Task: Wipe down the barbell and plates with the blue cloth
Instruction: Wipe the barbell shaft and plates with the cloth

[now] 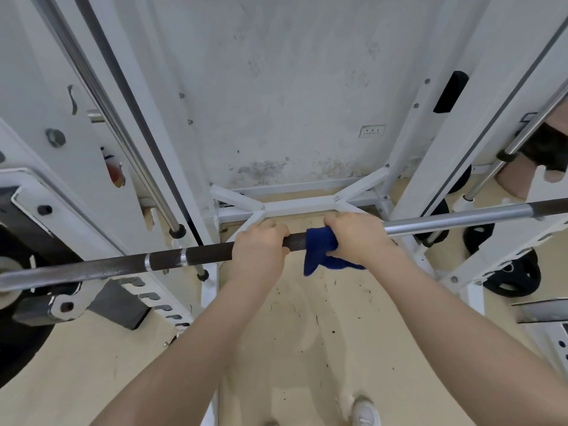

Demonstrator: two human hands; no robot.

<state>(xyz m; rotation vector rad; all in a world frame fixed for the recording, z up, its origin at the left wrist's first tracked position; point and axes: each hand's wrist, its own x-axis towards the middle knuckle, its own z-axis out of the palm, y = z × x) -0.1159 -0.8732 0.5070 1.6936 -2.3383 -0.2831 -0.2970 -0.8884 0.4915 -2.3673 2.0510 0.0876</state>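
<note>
The left hand (pixel 259 241) curls bare around the barbell (pixel 209 255), fingers wrapped over the top of the shaft, most likely to steady the bar so it does not roll or slide in the rack. Just beside it the right hand (pixel 353 233) grips the blue cloth (pixel 319 250) around the same shaft; the cloth is bunched under the palm with a loose tail hanging below the bar, which suits a sleeve-like wipe along the steel. The two hands sit close together near the middle of the bar, a short stretch of dark knurled shaft showing between them. To the right of the cloth the shaft looks bright and smooth; to the left it is dark, with two pale rings. The barbell lies across a white rack (pixel 430 149), its left end running toward a large black plate (pixel 18 348) at the frame's left edge. Smaller black plates (pixel 513 279) rest low at the right by the rack's base, well apart from the hands and apparently not yet reached by the cloth. The floor (pixel 307 333) below is tan and scuffed, with a pale shoe (pixel 365 412) at the bottom edge.
</note>
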